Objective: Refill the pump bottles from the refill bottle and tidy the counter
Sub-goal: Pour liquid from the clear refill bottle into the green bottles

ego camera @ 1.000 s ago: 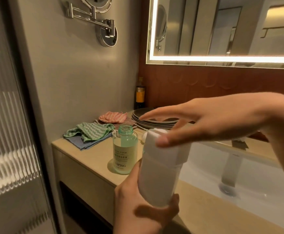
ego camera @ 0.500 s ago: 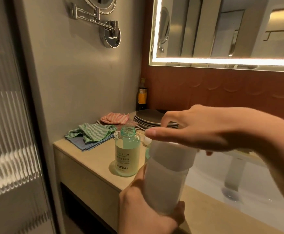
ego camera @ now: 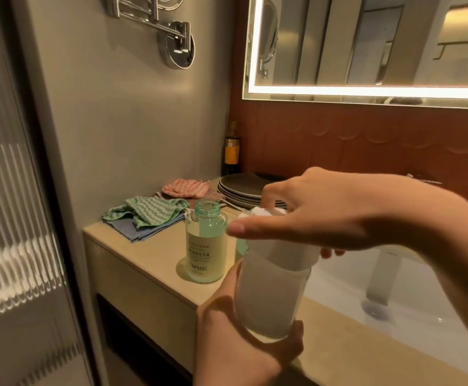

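The left hand [ego camera: 241, 349] wraps its grip round the white refill bottle [ego camera: 269, 296] at centre. The right hand [ego camera: 338, 215] pinches its cap [ego camera: 285, 247]. At ten o'clock the pump bottle [ego camera: 206, 246] stands uncapped on the tabletop [ego camera: 149, 254], with pouring apparently not yet begun. Farther out, the cloths [ego camera: 146, 215] await tidying.

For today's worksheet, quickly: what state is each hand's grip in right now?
Left-hand grip: closed, holding the frosted white bottle by its body.
Right-hand grip: closed, holding its white cap.

A frosted white bottle [ego camera: 269, 296], white-capped, held roughly upright over the tabletop [ego camera: 149, 254] edge; just beside it a clear green-tinted bottle [ego camera: 206, 246] stands uncapped on the tabletop
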Demonstrator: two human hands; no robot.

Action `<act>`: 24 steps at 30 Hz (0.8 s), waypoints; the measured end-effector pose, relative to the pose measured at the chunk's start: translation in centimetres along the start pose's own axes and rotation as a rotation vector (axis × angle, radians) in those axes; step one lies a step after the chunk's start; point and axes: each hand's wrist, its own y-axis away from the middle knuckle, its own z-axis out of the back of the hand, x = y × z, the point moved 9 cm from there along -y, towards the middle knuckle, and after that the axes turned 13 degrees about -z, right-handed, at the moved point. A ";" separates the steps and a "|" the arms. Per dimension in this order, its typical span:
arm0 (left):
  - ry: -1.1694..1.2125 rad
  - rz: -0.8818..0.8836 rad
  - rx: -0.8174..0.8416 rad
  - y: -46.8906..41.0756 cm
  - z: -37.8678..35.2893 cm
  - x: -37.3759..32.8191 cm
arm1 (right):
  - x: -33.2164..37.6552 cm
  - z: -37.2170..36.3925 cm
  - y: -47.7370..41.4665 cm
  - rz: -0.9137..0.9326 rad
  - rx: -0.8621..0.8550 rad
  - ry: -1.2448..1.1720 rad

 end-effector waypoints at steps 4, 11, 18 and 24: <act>0.059 -0.025 -0.030 0.0 0.4 0.3 | 0.1 1.3 0.5 0.098 -0.088 -0.095; 0.044 -0.120 -0.091 -0.2 1.4 -0.6 | -4.9 3.5 1.6 0.020 -0.183 -0.299; 0.022 -0.088 -0.104 0.0 1.2 0.3 | -10.2 -8.7 -1.4 -0.282 0.109 0.194; 0.041 -0.121 -0.058 0.5 0.4 0.4 | -10.9 -14.4 -1.4 -0.227 0.127 0.196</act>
